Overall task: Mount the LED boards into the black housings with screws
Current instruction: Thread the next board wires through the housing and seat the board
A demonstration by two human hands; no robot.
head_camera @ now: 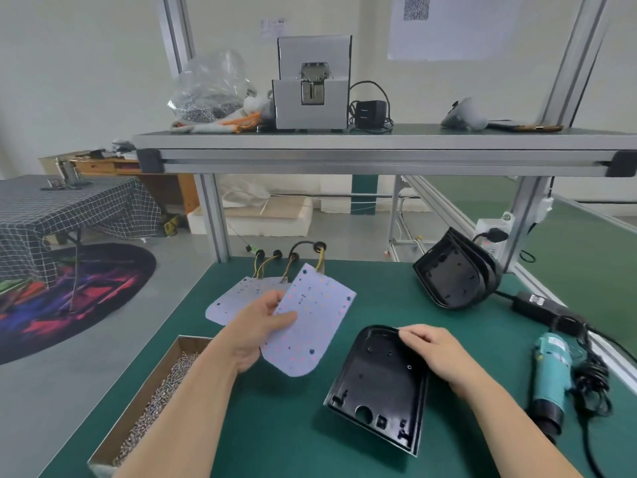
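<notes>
Two hands work here: your left hand (256,334) pinches a white LED board (306,326) by its left edge, clear of the green mat (275,426), and your right hand (432,353) grips the upper rim of the black housing (377,384) lying at 4 o'clock from that board. At 11 o'clock lie perhaps two more boards (238,298); spare housings (455,270) lean at 2 o'clock, screws (162,391) at 8.
</notes>
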